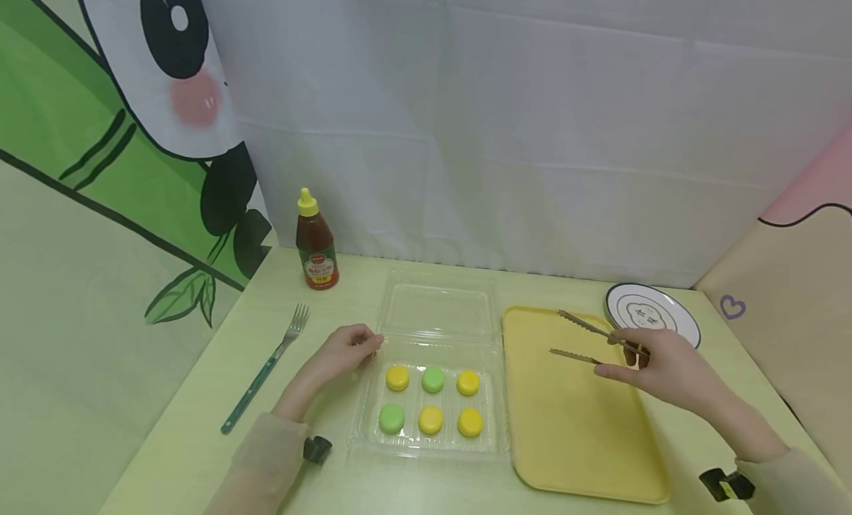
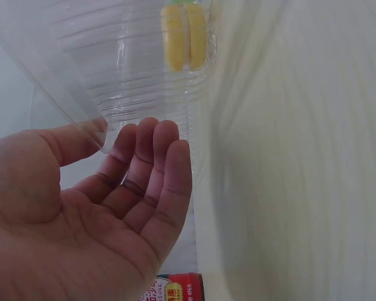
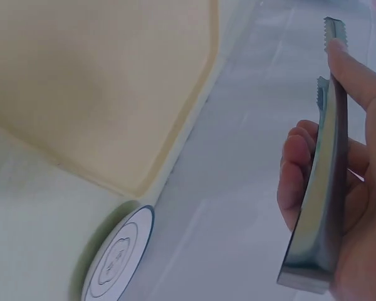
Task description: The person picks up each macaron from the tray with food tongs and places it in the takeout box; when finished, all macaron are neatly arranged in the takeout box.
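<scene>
At its left edge, near the hinge, my left hand [image 1: 346, 350] pinches a clear plastic box [image 1: 444, 451] lying with its lid [image 1: 439, 304] folded back. Its thumb and fingers [image 2: 175, 169] meet at the box's corner in the left wrist view. Several yellow macarons [image 1: 430, 420] and green macarons [image 1: 433, 379] sit in two rows inside the box. Over the yellow tray [image 1: 572, 441], my right hand [image 1: 679, 371] grips metal tongs [image 3: 326, 188] with serrated tips. The tongs' arms stand apart, pointing left, and nothing is between them.
A white plate [image 1: 682, 322] with a dark rim lies behind the tray, close to the right hand. To the left of the box is a fork [image 1: 262, 374] with a green handle. A sauce bottle [image 1: 317, 252] with a yellow cap stands at the back left, before the white curtain [image 1: 499, 130].
</scene>
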